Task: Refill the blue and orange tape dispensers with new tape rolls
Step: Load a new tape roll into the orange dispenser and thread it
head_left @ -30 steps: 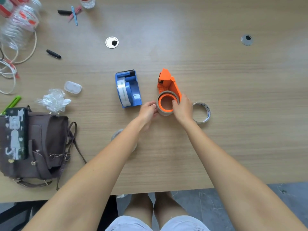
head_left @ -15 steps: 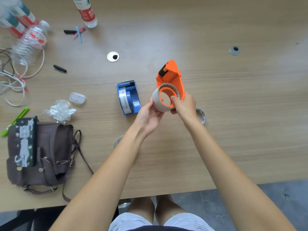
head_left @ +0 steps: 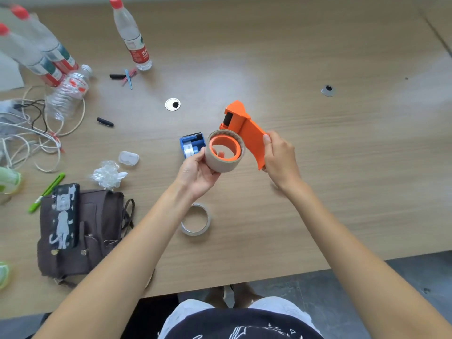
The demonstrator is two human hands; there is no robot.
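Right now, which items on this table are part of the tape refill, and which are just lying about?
Part of the job:
orange dispenser in the right hand
tape roll on its hub, gripped by the left hand
blue dispenser
thin tape ring

Lying about:
water bottles
brown bag
phone
cables
green pen
crumpled plastic

One head camera looks forward and steeply down, from close above the wooden table (head_left: 318, 192). It sees both forearms, the near table edge, the person's lap and the floor below.
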